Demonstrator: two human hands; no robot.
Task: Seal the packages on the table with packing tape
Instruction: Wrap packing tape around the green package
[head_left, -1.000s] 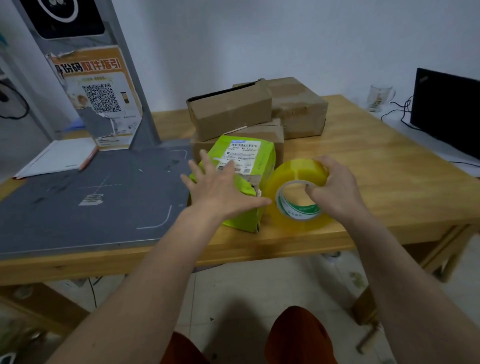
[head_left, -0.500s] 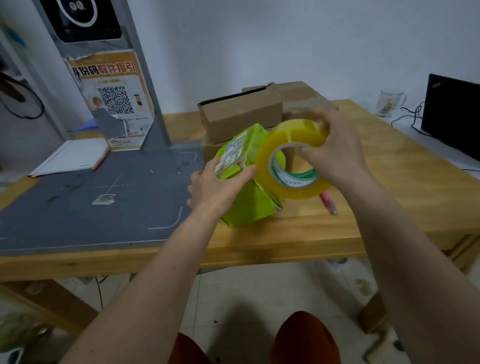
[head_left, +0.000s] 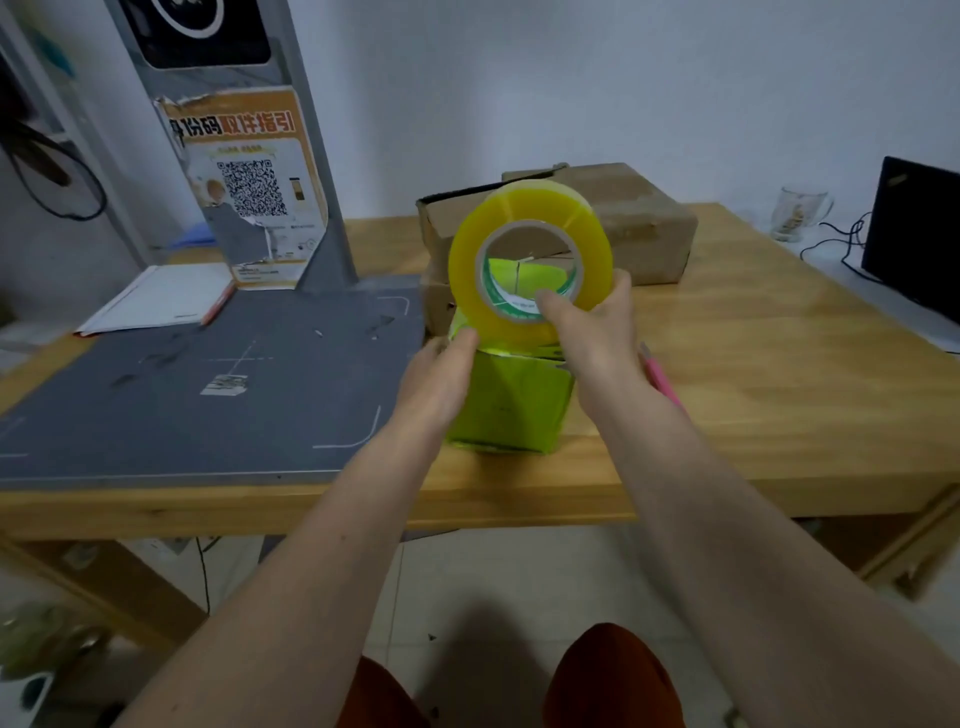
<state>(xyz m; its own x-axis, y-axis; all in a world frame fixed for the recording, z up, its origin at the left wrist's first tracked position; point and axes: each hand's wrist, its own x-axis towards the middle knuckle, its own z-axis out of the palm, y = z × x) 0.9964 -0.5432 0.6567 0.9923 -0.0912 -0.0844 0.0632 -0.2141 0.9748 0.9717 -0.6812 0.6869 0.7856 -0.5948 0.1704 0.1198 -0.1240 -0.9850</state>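
- Right hand (head_left: 592, 338) is gripping the roll of packing tape (head_left: 527, 257) at its lower edge, thumb hooked inside the core and fingers wrapping the outer rim; the roll is being held upright in the air, open face toward the camera.
- Left hand (head_left: 441, 379) is resting against the upper left edge of the green package (head_left: 511, 405), fingers loosely extended and touching just under the roll; whether it is pinching a tape end cannot be told.
- Green package is standing on the wooden table (head_left: 753, 405) near the front edge, directly below the roll, with a top flap partly showing through the core.
- Pink pen-like item (head_left: 662, 382) is lying on the table just right of the right wrist, mostly hidden.
- Grey mat (head_left: 197, 395) is covering the left part of the table, beside the package.
- Brown cardboard boxes (head_left: 639, 223) are sitting stacked behind the green package, partly hidden by the roll.
- Grey stand (head_left: 249, 156) carrying a QR-code poster is rising at the far edge of the mat, with white papers (head_left: 161, 299) lying to its left.
- Glass mug (head_left: 797, 213) and a black screen (head_left: 914, 234) are sitting at the far right, beyond the table.
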